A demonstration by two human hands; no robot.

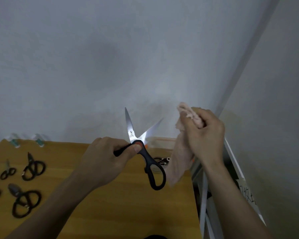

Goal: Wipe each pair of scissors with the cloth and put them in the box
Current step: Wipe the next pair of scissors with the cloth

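Observation:
My left hand (pixel 104 157) grips a large pair of scissors (pixel 146 152) with black handles and an orange pivot, held above the table with the blades spread apart and pointing up. My right hand (pixel 204 133) grips a bunched pale pink cloth (pixel 179 161), which hangs down just right of the scissors and does not touch the blades. Behind the scissors stands a clear plastic box (pixel 160 142) at the table's far right, with a dark pair of scissors (pixel 160 160) lying inside it.
Several black-handled scissors lie on the wooden table (pixel 110 204) at the left, among them a mid-size pair (pixel 33 167) and a larger pair (pixel 23 200). Two small clear items (pixel 15 141) stand by the grey wall. A white frame (pixel 231 163) borders the table's right edge.

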